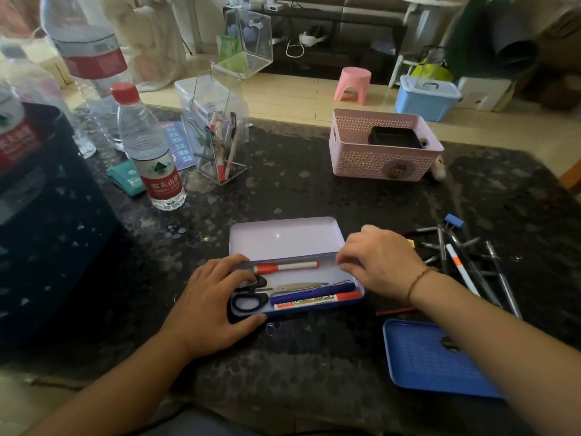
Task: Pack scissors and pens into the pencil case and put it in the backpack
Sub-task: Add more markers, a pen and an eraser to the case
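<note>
Lilac pencil case (283,239) lies open; left hand (213,305) clasps its end by the scissors (270,294); right hand (382,262) seemingly pinches its rim, fingers together.

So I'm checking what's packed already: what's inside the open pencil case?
The pencil case holds black-handled scissors, a white pen with a red cap, a dark blue marker and a red-ended marker. The left hand and right hand cover both ends.

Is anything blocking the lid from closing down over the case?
Nothing visible. The scissors and pens lie flat inside the case; the lid is open behind. Only the right hand rests at the hinge corner.
</note>
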Tool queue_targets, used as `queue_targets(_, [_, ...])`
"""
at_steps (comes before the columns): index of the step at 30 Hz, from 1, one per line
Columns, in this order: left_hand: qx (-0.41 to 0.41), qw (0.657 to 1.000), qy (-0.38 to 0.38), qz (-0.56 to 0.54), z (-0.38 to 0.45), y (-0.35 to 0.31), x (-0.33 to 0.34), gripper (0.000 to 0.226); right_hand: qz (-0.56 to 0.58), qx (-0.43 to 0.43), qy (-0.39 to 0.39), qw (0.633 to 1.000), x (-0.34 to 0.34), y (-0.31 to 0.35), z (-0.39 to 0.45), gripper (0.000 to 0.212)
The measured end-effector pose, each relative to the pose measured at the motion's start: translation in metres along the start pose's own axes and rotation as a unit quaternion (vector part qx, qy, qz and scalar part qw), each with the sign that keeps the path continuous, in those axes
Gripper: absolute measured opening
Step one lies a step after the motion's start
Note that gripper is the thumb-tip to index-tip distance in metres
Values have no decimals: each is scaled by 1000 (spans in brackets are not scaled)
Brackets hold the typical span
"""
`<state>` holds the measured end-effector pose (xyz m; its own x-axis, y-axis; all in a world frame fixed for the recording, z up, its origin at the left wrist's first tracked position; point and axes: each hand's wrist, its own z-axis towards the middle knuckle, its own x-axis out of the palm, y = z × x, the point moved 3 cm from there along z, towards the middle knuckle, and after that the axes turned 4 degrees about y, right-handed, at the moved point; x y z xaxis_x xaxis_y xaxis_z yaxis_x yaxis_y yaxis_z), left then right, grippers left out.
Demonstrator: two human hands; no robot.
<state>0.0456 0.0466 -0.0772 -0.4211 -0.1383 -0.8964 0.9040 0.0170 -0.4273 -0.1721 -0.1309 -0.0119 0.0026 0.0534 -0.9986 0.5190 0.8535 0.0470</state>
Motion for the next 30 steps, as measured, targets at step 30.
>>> queue_targets(30, [29, 997, 71, -5, 49, -39, -5, 25, 305, 140, -80, 939, -7, -40, -32, 23])
